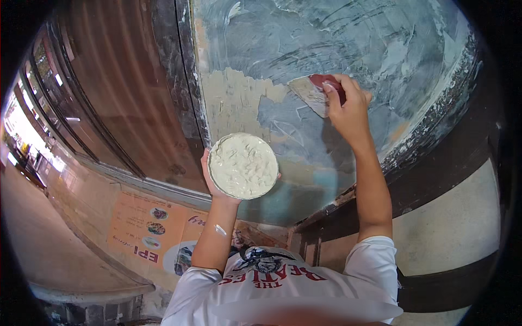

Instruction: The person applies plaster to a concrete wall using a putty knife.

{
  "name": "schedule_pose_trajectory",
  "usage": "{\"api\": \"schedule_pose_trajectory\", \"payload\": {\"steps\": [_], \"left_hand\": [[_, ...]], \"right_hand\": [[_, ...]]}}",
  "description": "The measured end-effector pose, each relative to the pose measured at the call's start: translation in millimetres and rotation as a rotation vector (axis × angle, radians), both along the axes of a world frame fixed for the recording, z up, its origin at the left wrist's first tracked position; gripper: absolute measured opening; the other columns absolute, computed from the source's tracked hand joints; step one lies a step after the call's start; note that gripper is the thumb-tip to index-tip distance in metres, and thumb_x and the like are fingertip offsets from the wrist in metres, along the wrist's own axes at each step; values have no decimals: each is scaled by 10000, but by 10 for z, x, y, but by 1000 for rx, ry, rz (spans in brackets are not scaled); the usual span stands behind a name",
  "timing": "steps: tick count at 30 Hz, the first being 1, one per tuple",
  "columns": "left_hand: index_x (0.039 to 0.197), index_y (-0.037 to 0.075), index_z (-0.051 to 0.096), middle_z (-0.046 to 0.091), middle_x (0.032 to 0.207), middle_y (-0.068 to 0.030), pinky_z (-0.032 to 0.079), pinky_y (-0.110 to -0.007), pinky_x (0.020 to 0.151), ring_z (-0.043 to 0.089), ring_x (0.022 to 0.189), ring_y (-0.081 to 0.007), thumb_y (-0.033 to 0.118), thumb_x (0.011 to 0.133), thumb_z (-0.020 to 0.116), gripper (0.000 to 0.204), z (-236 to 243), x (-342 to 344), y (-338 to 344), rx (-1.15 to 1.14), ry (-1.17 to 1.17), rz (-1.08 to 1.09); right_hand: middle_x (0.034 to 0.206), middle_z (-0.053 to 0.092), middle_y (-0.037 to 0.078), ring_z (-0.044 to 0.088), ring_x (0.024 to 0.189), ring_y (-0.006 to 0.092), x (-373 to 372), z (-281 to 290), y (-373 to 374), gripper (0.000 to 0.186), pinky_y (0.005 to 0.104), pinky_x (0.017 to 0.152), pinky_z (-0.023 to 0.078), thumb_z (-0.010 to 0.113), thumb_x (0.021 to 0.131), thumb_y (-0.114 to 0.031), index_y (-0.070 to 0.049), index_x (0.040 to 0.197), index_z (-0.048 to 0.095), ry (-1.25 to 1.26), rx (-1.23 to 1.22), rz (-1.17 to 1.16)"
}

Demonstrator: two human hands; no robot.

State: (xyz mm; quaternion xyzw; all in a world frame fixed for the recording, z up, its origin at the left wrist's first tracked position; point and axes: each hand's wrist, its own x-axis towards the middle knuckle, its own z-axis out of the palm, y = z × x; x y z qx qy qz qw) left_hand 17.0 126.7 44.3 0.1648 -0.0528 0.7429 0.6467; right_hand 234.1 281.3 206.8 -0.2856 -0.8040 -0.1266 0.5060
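My left hand (212,186) is wrapped round a round tub of creamy white putty (243,165), held from below and the side. The putty's surface is lumpy and reaches near the rim. In my right hand (350,108) is a putty knife (310,93) with a dark red handle and a wide, smeared blade. Its blade lies at or very near the blue-grey wall panel (337,49); exact contact cannot be made out. To the left of the blade, a pale beige coat of putty (231,100) covers part of the panel, with a ragged edge. A white smear marks my left forearm.
A dark, worn frame strip (182,70) borders the panel on the left, beside a brown glossy surface (119,81). Dark trim (435,141) runs along its right. An orange printed sheet (144,228) lies low on the left, near a curved ledge (92,293).
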Motion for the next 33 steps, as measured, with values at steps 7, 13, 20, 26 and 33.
{"api": "schedule_pose_trajectory", "payload": {"steps": [7, 13, 20, 26, 33], "left_hand": [[1443, 40, 534, 583, 1428, -208, 481, -593, 1053, 591, 1256, -433, 669, 968, 376, 804, 13, 3, 16, -92, 2, 20], [1447, 38, 530, 574, 1440, -207, 471, -601, 1062, 577, 1275, -434, 669, 968, 374, 808, 114, 33, -49, 30, -14, -36], [1468, 44, 514, 539, 1476, -220, 434, -635, 1086, 545, 1306, -451, 642, 987, 420, 773, 282, 109, -104, 39, -48, -36], [1487, 36, 490, 489, 1515, -239, 414, -633, 1104, 518, 1325, -469, 648, 988, 412, 794, 313, 186, -166, -5, -81, 12], [1477, 22, 495, 505, 1502, -233, 431, -598, 1104, 536, 1319, -436, 638, 987, 423, 790, 270, 385, -200, -21, -73, 48]], "right_hand": [[912, 686, 57, 600, 885, 249, -118, -218, -82, 168, 427, 844, 308, 667, 948, -209, -132, 1095, 694, -167, -62, 7], [947, 701, 79, 622, 931, 252, 111, 154, -54, 168, 403, 861, 345, 670, 950, -197, -109, 1091, 696, 93, -126, 67], [986, 703, -9, 595, 929, 244, 326, -18, -584, 242, 390, 865, 392, 672, 794, -20, -113, 1015, 700, -278, 59, 328], [1029, 703, -43, 589, 961, 234, 425, -149, -769, 243, 376, 778, 454, 711, 742, -138, -134, 985, 692, -494, 294, 361], [1061, 683, -47, 588, 981, 219, 587, -248, -734, 240, 370, 754, 456, 729, 779, -195, -155, 1008, 672, -533, 400, 356]]}}
